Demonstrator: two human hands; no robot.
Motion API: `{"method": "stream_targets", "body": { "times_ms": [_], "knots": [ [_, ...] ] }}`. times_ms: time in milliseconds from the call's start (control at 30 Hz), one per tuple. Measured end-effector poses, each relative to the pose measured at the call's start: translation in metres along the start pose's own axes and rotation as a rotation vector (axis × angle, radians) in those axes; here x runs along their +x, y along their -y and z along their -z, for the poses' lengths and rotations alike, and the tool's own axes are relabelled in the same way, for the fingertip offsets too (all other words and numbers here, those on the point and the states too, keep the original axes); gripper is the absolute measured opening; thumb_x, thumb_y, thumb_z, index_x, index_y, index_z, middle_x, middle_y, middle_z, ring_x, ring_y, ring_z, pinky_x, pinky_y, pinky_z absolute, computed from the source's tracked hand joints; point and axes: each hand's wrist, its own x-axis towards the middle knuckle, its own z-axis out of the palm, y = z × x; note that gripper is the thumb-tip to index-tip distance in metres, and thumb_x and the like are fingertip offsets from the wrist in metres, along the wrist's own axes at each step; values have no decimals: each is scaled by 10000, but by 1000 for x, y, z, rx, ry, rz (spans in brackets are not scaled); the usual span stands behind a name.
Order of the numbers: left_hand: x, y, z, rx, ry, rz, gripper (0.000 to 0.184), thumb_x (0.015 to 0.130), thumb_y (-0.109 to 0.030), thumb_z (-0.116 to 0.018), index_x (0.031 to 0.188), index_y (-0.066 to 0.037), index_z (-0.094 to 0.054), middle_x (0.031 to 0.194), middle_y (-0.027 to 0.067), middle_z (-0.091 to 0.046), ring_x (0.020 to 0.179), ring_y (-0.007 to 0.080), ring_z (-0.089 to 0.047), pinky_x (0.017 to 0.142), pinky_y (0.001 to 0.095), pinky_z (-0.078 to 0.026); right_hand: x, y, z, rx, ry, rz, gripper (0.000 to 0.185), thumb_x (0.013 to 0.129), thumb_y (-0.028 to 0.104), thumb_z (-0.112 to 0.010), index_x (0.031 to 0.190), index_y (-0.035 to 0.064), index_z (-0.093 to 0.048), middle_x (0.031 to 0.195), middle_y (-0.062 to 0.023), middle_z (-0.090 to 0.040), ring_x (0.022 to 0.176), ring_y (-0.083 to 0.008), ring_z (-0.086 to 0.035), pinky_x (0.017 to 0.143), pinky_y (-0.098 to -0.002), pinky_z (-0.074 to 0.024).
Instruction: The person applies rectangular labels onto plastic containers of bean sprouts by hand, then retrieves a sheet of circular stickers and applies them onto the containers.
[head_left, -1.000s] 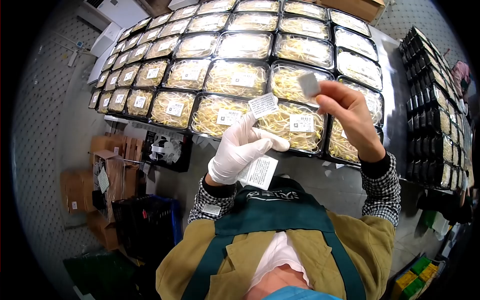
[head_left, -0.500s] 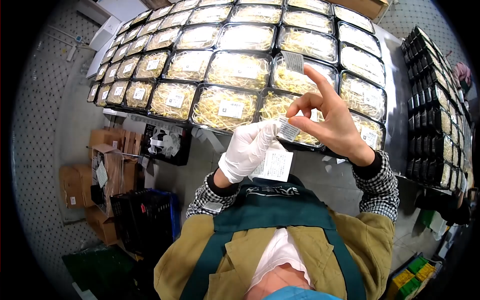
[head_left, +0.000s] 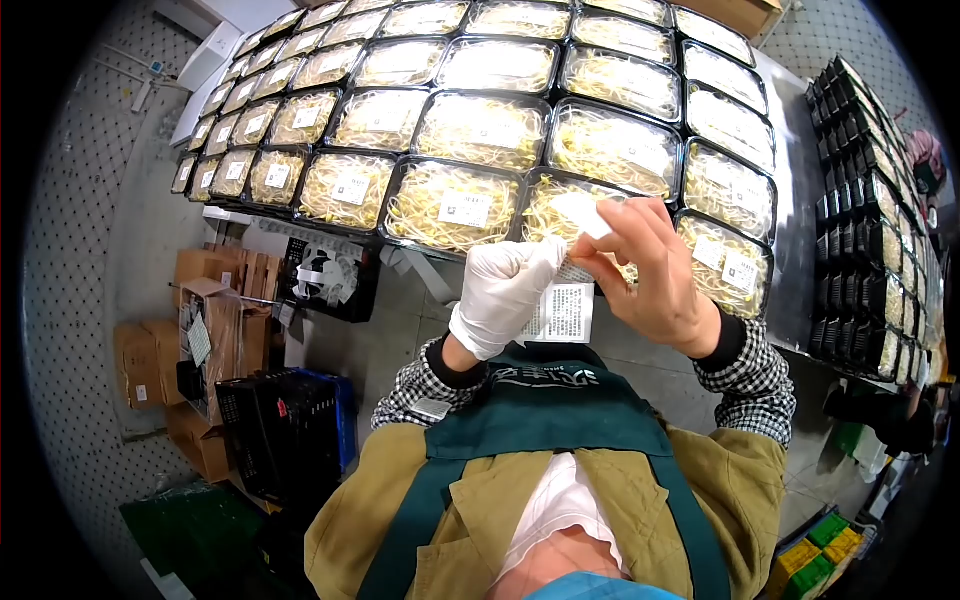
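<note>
White-gloved left hand (head_left: 503,300) and bare right hand (head_left: 655,280) pinch closed on white paper labels (head_left: 562,314), which clinging adhesive could crease.

The left hand (head_left: 503,298), gloved in white, has its fingers folded and fingertips pinched together. Just beside it, the bare right hand (head_left: 650,278) curls its fingers inward, fingertips almost at the left's. Both forearms reach forward, converging.
</note>
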Motion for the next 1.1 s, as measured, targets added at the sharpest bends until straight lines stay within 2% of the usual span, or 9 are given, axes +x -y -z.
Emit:
{"method": "stream_targets", "body": {
  "times_ms": [67,200,233,300,400,467,667,800,1100],
  "knots": [
    [0,-2,-2,-33,-24,-7,216,925,-117,-574,868,57,-689,673,-6,-636,606,12,-523,510,193,-422,0,0,2,-28,-22,44,613,672,-79,-720,1219,-42,-447,701,-78,-505,604,-226,-483,634,-363,-426],
    [-1,-14,-2,-75,-6,12,204,921,-112,-576,922,57,-691,753,39,-685,648,24,-573,550,181,-451,-8,-3,6,66,-36,-44,608,715,-82,-699,1252,-10,-422,750,-63,-601,622,-211,-524,606,-336,-443],
    [0,-16,-2,-64,19,1,203,921,-110,-575,938,57,-690,775,50,-695,660,28,-585,560,179,-458,-6,1,10,113,-9,-166,609,727,-75,-696,1262,-5,-414,765,-60,-617,627,-199,-530,609,-322,-447],
    [-1,-13,-9,0,-41,-55,208,913,-99,-589,805,50,-684,650,-14,-622,587,6,-508,491,190,-409,-4,6,16,205,45,-412,610,750,-60,-690,1283,3,-399,795,-55,-648,637,-174,-541,616,-293,-456],
    [1,-1,-4,114,-36,-66,268,892,-89,-617,656,39,-630,550,-68,-489,534,-6,-402,436,208,-344,-1,5,21,286,139,-478,633,761,-24,-705,1307,13,-387,845,-36,-656,652,-146,-532,640,-259,-458],
    [0,-4,-7,139,-25,-91,252,886,-81,-614,669,45,-635,556,-65,-503,542,-7,-410,441,206,-349,3,8,23,312,194,-508,674,741,-8,-723,1322,27,-383,843,-8,-642,687,-149,-530,667,-262,-448],
    [-3,-8,-16,88,-41,-108,225,865,-55,-615,664,47,-629,556,-63,-500,553,-4,-413,446,202,-351,4,10,23,179,254,-312,676,696,-70,-685,1301,19,-397,795,-13,-600,746,-210,-549,768,-346,-421],
    [-2,-6,-6,253,-1,-96,253,850,-44,-626,612,35,-591,539,-57,-491,555,-4,-421,453,202,-359,1,7,17,138,179,-144,656,689,-89,-661,1283,-15,-394,783,-24,-590,750,-236,-556,768,-378,-421],
    [-3,-13,-14,0,-16,-1,247,884,-70,-612,667,48,-620,575,-51,-532,572,-3,-443,481,204,-376,-10,1,22,132,273,60,587,714,-56,-647,1252,-26,-413,852,-83,-576,695,-239,-519,701,-370,-418]
  ]
}}
